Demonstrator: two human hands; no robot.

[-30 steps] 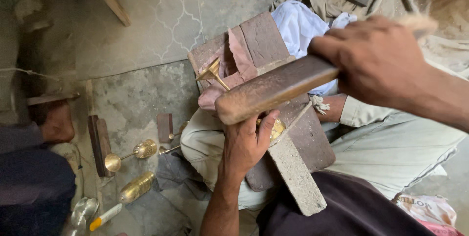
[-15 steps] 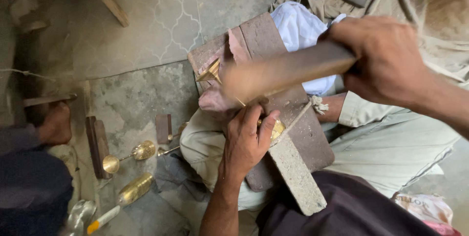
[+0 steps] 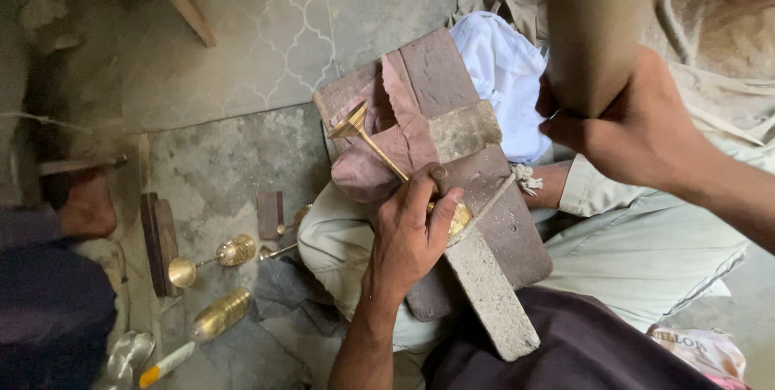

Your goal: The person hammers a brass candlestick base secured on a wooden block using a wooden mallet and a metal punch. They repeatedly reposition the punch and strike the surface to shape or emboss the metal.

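Left hand (image 3: 413,232) clamped over a brass goblet-like piece (image 3: 379,152), fingers curled down on its stem, cup end mostly hidden under the palm. Piece lying across a wooden block (image 3: 484,196) on the lap, flared foot jutting over a pinkish cloth pad (image 3: 379,164). Right hand (image 3: 626,127) fisted around a thick wooden mallet (image 3: 589,27), blurred, head cut off by the top edge. Probably more brass goblets (image 3: 211,257) on the floor, left, dim. Bare foot (image 3: 85,208) of another person at far left.
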